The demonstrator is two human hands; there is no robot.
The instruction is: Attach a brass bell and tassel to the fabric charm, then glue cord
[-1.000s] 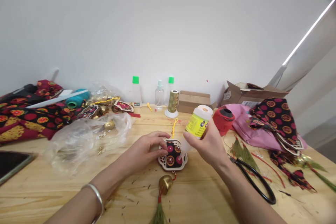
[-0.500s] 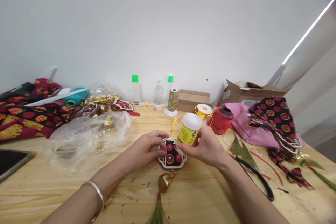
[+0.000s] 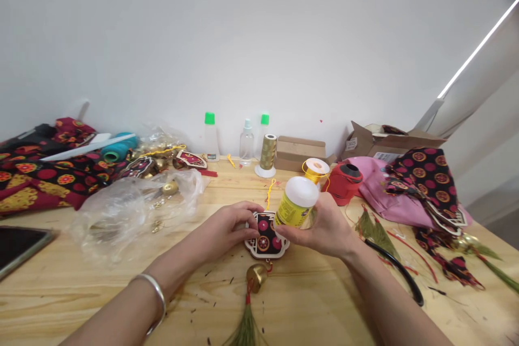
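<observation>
On the tabletop lies a hanging ornament [image 3: 265,238] with a white scalloped frame and dark flowered fabric inside. A yellow cord loop [image 3: 270,193] comes off its top; below it trail a gold bell [image 3: 257,278] and an olive tassel [image 3: 247,324]. My left hand [image 3: 233,227] has thumb and fingers curled on the ornament's left edge. Gripped in my right hand [image 3: 322,230] is a yellow-labelled jar [image 3: 292,213] with a white top. The jar tilts above the ornament's upper right part and hides some of it.
A plastic bag [image 3: 121,216] and a phone [image 3: 24,246] lie left. Behind stand a gold thread spool [image 3: 268,152], clear bottles and a cardboard box [image 3: 300,152]. To the right are a red thread cone [image 3: 345,181], black-handled scissors [image 3: 399,267], tassels and patterned fabric [image 3: 425,178].
The jar in my right hand has shifted slightly right and tips a little more. My left hand stays at the ornament's edge. The whole view has shifted slightly.
</observation>
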